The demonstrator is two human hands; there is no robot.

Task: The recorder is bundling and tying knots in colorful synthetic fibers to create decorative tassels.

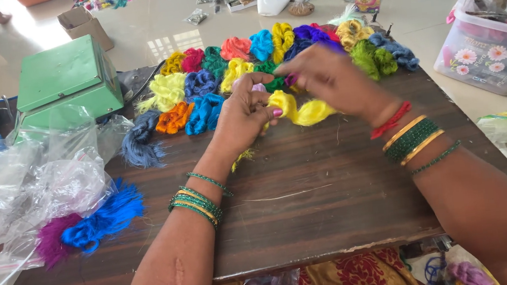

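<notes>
My left hand (243, 117) pinches one end of a yellow thread bundle (300, 109) just above the dark wooden board (311, 206). My right hand (329, 80) hovers over the same bundle, blurred, its fingers curled near the bundle's top end; whether it grips the thread is unclear. Beyond both hands lie several coloured thread bundles (238, 68) in rows: yellow, pink, green, blue, orange, purple. Both wrists wear green and gold bangles.
A green metal box (65, 78) stands at the board's left rear. Crumpled clear plastic bags (35, 180) cover the left side, with blue thread (106, 220) and purple thread (55, 240) beside them. A clear plastic tub (491, 51) sits on the floor at right.
</notes>
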